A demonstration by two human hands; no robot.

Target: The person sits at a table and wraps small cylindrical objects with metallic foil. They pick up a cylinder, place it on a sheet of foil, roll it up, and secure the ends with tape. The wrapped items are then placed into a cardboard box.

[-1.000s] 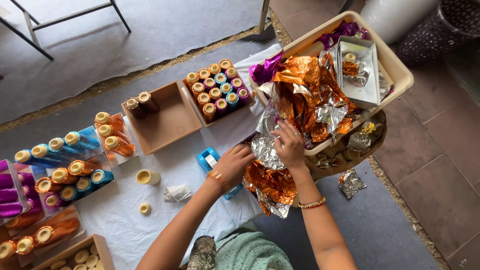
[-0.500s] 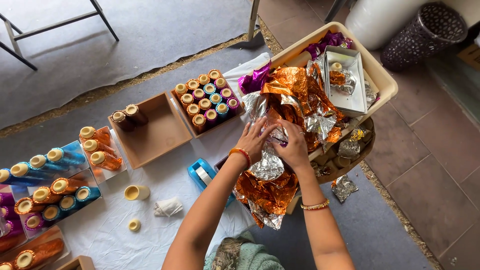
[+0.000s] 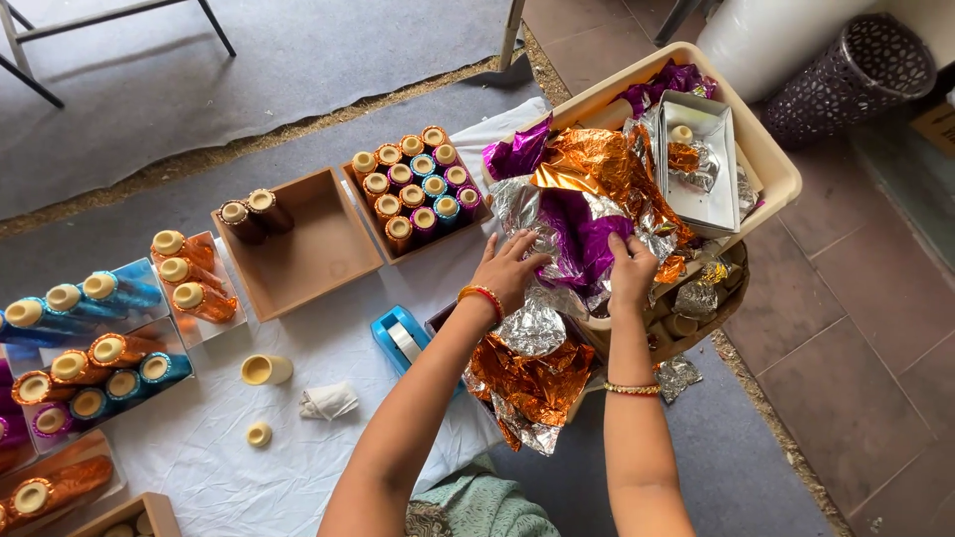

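Observation:
My left hand [image 3: 508, 270] and my right hand [image 3: 631, 270] both reach into a heap of crumpled foil sheets in a beige plastic tub [image 3: 774, 164]. Between them lies a purple foil sheet [image 3: 587, 234], and each hand pinches its near edge. Orange foil [image 3: 609, 169] and silver foil lie around it in the tub. More orange and silver foil [image 3: 532, 373] hangs over the tub's near side, just below my wrists. A small silver tray [image 3: 702, 174] rests on the foil at the tub's far end.
A cardboard box of foil-wrapped tubes [image 3: 413, 189] and a nearly empty cardboard box [image 3: 303, 244] sit on a white cloth [image 3: 328, 348]. A blue tape dispenser [image 3: 398, 338], loose cream tubes [image 3: 265, 370], and more wrapped tubes lie left. A dark perforated bin [image 3: 856, 70] stands far right.
Both hands have moved up from the silver and orange foil at the tub's near edge, deeper into the heap, and now hold a purple sheet that has been uncovered.

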